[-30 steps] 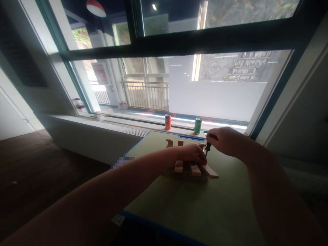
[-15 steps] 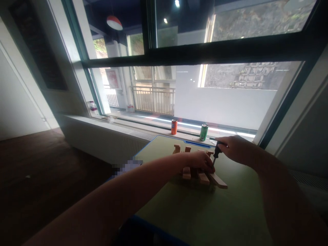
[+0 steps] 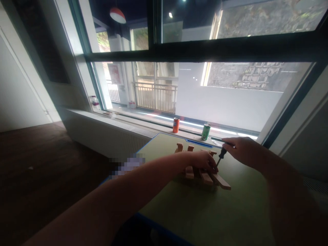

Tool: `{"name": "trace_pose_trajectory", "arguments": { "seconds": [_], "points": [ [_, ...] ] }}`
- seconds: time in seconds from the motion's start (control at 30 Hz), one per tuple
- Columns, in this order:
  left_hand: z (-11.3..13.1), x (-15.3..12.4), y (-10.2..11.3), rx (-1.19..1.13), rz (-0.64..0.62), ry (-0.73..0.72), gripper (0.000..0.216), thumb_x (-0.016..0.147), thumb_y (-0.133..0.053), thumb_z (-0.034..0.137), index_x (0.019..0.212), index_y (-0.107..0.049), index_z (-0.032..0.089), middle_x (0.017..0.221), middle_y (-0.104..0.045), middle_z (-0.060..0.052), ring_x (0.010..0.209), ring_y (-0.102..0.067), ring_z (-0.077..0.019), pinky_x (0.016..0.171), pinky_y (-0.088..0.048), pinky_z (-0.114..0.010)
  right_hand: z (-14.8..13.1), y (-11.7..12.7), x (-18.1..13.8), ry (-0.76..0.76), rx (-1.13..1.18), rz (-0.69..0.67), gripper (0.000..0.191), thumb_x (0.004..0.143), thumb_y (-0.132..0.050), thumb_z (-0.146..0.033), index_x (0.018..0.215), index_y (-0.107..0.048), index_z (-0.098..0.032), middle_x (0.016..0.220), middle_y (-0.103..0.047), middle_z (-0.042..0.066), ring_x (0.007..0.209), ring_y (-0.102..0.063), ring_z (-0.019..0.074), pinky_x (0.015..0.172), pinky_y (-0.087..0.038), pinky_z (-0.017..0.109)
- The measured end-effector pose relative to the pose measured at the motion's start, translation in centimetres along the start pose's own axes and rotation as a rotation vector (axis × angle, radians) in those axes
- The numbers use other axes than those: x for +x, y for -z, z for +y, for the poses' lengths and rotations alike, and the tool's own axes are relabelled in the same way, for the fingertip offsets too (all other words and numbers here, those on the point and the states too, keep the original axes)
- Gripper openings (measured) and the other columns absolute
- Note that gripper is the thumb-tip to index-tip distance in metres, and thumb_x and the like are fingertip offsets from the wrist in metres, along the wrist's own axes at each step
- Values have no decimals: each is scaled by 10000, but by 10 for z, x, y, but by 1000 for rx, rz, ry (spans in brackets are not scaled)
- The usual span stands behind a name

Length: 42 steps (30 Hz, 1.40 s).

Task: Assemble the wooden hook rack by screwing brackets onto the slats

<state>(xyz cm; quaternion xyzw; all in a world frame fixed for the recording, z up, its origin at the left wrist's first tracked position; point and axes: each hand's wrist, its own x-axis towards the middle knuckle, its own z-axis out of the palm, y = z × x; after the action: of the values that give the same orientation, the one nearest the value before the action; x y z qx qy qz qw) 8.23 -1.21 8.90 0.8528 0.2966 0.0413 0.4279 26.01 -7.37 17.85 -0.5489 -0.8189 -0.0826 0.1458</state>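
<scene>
My right hand (image 3: 242, 150) is closed round the black handle of a screwdriver (image 3: 223, 153), which leans to the right with its shaft pointing down. Beside the lower end of the shaft, my left hand (image 3: 205, 160) has its fingers pinched together against a wooden slat (image 3: 222, 182). Whatever lies between those fingertips is hidden. The slat sticks out toward me at an angle from a small wooden assembly with several pieces, including a shorter block (image 3: 190, 172). My left hand and forearm cover the middle of this assembly.
The green tabletop (image 3: 184, 208) has a blue edge. Beyond it, an orange can (image 3: 176, 125) and a green can (image 3: 205, 132) stand on the windowsill. A bottle (image 3: 94, 102) stands farther left on the sill. A pixelated patch (image 3: 130, 165) covers something at the table's left edge.
The view has shifted slightly, moving the scene right in the picture. My right hand has moved a little right, and the screwdriver leans more. My left hand stays on the wood.
</scene>
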Motion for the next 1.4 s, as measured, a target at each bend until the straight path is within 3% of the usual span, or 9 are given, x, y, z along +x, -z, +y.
{"name": "trace_pose_trajectory", "arguments": {
  "seconds": [0.2,0.37,0.57,0.7,0.77,0.93,1.1,1.3,1.4],
  "points": [
    [-3,2,1,54,-1,-64,331,694,-620,335,1000,-633,211,970,-622,-19,785,-575,-152,693,-468,-280,12,5,-3,-127,-73,-70,496,757,-396,-580,621,-643,-172,547,-601,55,469,-520,155,457,-331,264],
    [-4,3,2,50,-9,-75,311,699,-619,337,982,-647,209,960,-628,-25,824,-572,-161,735,-454,-293,-2,-1,4,-56,-68,28,371,799,-416,-460,866,-660,-189,741,-660,63,637,-577,181,555,-369,269],
    [-7,2,2,14,-25,-72,346,688,-627,340,1011,-638,217,980,-625,-27,812,-575,-158,743,-460,-297,2,3,-1,-25,42,-31,355,827,-375,-378,959,-649,-196,816,-668,57,647,-583,158,567,-388,258],
    [-5,1,3,-37,-53,-67,365,672,-638,364,1008,-643,221,982,-625,-24,804,-572,-153,740,-459,-287,2,7,-1,-111,-76,-47,476,780,-389,-544,662,-659,-170,559,-608,49,484,-521,153,464,-329,271],
    [-3,0,3,-56,-39,-42,358,673,-632,375,994,-651,216,1002,-620,-22,806,-571,-150,743,-456,-282,-1,6,2,-119,-118,-7,515,763,-387,-587,603,-639,-167,526,-591,49,467,-510,153,450,-315,271],
    [4,-3,1,-19,10,-3,371,645,-652,370,977,-658,204,936,-637,-21,762,-567,-141,710,-450,-270,-4,-2,5,14,24,76,328,770,-476,-450,915,-649,-213,741,-669,29,585,-578,151,517,-383,250],
    [4,-3,-1,2,51,-7,350,632,-659,379,943,-673,219,861,-647,-6,709,-561,-125,685,-438,-251,-4,-2,1,143,54,105,312,806,-420,-348,998,-641,-240,918,-673,33,733,-603,174,596,-408,263],
    [1,-2,-1,12,60,-69,329,642,-656,371,925,-680,206,906,-644,-16,733,-568,-136,684,-435,-255,-5,6,0,-24,-65,34,448,752,-433,-555,596,-625,-182,512,-586,27,436,-487,134,424,-304,258],
    [-1,1,-1,-4,50,-53,315,653,-653,346,933,-676,204,889,-649,-17,730,-575,-136,689,-439,-259,-3,2,4,-40,-30,84,357,755,-469,-490,763,-655,-185,611,-631,31,482,-525,138,441,-328,249]
  ]
}}
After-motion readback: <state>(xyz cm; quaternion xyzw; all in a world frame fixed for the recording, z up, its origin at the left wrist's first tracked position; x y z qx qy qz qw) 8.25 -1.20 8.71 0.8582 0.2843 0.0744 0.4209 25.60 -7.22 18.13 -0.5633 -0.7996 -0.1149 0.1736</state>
